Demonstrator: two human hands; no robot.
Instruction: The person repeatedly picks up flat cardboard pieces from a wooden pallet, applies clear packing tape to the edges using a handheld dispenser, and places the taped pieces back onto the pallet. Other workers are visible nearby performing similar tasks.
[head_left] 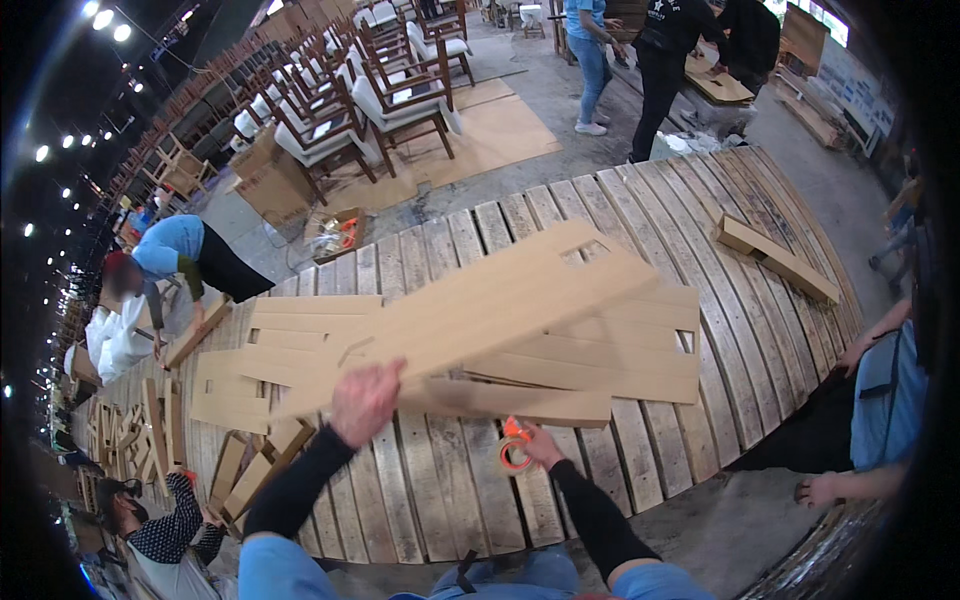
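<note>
My left hand (367,400) is closed on the near left edge of a long flat cardboard sheet (480,295), which is raised and tilted over the slatted wooden table (450,490). In my right hand (543,447) is an orange tape dispenser (514,448), held just off the near side of the boards. Between the hands lies a long narrow folded cardboard box (520,402), partly covered by the raised sheet. More flat die-cut cardboard sheets (640,350) lie under it, with others (225,390) toward the left.
Folded long boxes (255,480) gather at the left end, where two people work. One long box (777,258) lies far right. A person in blue (890,400) stands at the right edge. Upholstered chairs (400,110) and an open carton (338,235) stand beyond the table.
</note>
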